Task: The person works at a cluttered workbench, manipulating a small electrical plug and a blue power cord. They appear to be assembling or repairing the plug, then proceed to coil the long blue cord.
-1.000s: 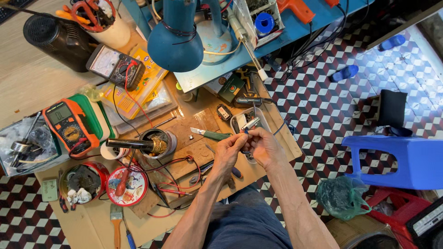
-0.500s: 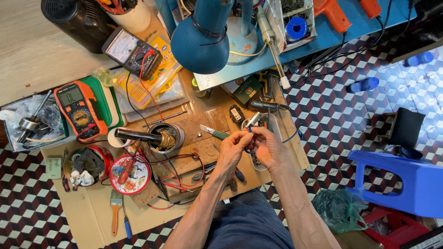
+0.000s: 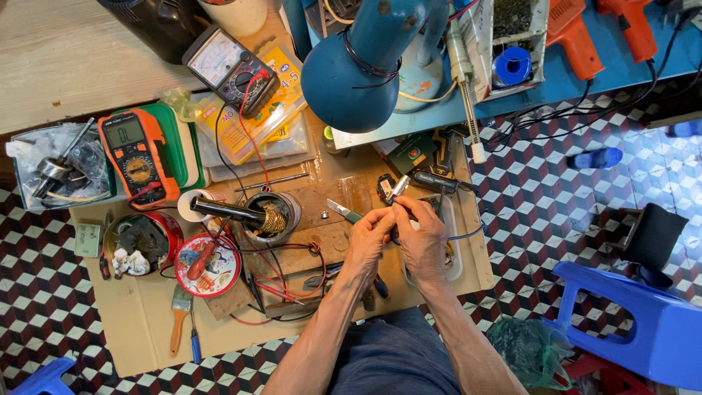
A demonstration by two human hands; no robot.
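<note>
Small metal part (image 3: 399,187) pinched between left hand (image 3: 369,235) and right hand (image 3: 423,238) grips.

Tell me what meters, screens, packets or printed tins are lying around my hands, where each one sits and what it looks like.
Orange digital multimeter: far left, upright rectangle, grey screen, round dial.
Black analog meter: top centre-left, tilted, pale dial face.
Yellow printed packet: under the analog meter, flat, in clear plastic.
Round picture lid: left of the left hand, red rim.
</note>
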